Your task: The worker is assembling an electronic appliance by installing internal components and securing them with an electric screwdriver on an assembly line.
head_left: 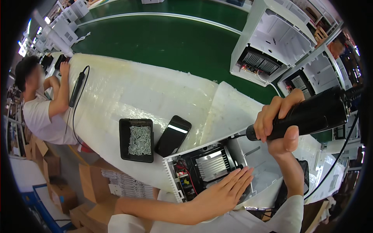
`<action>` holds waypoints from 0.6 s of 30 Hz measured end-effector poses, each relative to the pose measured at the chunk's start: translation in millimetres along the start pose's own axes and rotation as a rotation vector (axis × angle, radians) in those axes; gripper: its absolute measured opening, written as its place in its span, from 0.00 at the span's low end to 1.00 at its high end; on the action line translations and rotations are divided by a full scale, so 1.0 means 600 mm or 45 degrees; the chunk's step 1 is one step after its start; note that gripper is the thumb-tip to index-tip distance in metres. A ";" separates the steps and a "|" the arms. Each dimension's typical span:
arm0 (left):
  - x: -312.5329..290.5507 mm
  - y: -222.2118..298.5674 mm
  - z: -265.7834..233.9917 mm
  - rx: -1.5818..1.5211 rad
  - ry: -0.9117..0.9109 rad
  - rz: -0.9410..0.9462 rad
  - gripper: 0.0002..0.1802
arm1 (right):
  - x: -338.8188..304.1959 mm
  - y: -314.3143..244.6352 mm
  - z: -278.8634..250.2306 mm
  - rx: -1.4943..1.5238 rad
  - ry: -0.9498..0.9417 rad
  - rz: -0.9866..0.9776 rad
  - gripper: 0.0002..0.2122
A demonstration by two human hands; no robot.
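Note:
My right hand [276, 120] is wrapped round a black electric screwdriver [314, 112], held nearly level with its bit pointing left. The bit reaches the upper edge of a white plastic appliance housing [169, 178]; whether it sits in a screw cannot be made out. Inside the housing are a silver finned heat sink [212, 165], a black frame and red wires. Flat across the housing's near right side lies my left hand [225, 188], fingers stretched out. Left of the housing are a black phone [173, 136] and a black bin [124, 153] holding many small screws [140, 140].
A co-worker [50, 105] sits at the left of the film-covered table [116, 85], near another corded screwdriver [76, 90]. Beyond runs a green conveyor [163, 42] with open white housings [268, 42] at the right. Cardboard boxes [93, 182] stand below left. A black cable [334, 165] hangs at right.

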State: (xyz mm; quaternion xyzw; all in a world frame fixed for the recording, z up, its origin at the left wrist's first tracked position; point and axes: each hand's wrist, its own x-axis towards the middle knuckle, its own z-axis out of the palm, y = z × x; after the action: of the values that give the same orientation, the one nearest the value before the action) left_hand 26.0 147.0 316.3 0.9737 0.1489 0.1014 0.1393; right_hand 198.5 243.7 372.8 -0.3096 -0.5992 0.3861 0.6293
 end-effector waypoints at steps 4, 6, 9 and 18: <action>0.008 -0.006 0.000 0.006 -0.004 0.027 0.34 | 0.010 0.007 -0.004 0.028 -0.019 0.034 0.27; 0.011 -0.013 -0.002 0.020 -0.007 0.037 0.34 | 0.014 0.013 -0.003 0.032 -0.026 0.058 0.27; 0.012 -0.018 -0.004 0.071 -0.018 0.037 0.34 | 0.018 0.023 0.004 0.075 -0.047 0.067 0.27; 0.011 -0.020 -0.002 0.081 -0.019 0.034 0.35 | 0.022 0.039 0.008 0.110 -0.093 0.018 0.27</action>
State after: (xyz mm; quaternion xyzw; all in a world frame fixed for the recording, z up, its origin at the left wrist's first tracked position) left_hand 28.7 160.6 315.0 0.9803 0.1381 0.0914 0.1080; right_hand 190.8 266.5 359.7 -0.2719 -0.6025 0.4271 0.6170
